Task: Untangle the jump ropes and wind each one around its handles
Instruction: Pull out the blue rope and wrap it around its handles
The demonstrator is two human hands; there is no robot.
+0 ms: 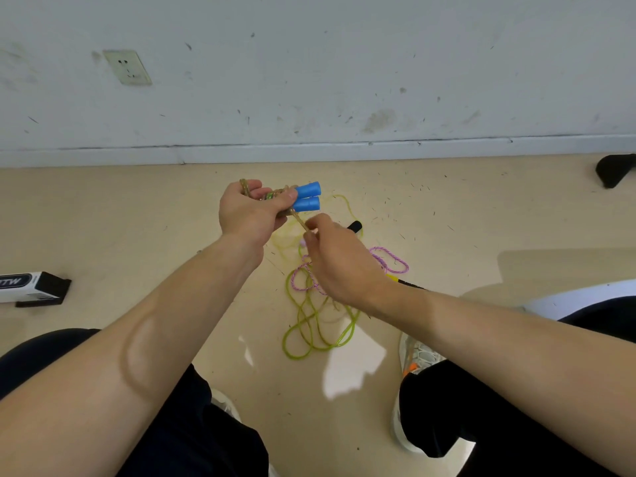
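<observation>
The left hand [253, 215] is held out above the floor [137, 218], fingers curled round a pair of blue handles [307, 197] that lie side by side, their ends poking out to the right past the fingertips. A glittery tan rope [300, 220] is wound round the handles inside that grip, with a loop showing above the knuckles. One strand of it runs down and to the right to the right hand [339, 259], which pinches it between thumb and fingertips just below the handles.

Under the hands, a yellow-green rope [309, 325] lies on the floor in loose overlapping loops between the person's feet. A pink-and-purple twisted rope [392, 259] is tangled through it, partly hidden behind the right hand. A black handle end [355, 226] sticks out just beyond the right hand's knuckles, and a yellow-and-black handle [404, 281] shows beside the right wrist.

A grey sneaker [421, 356] sits near the green loops. A white-and-black box [31, 287] lies on the floor to the left. A wall socket [127, 67] is set in the scuffed wall beyond.
</observation>
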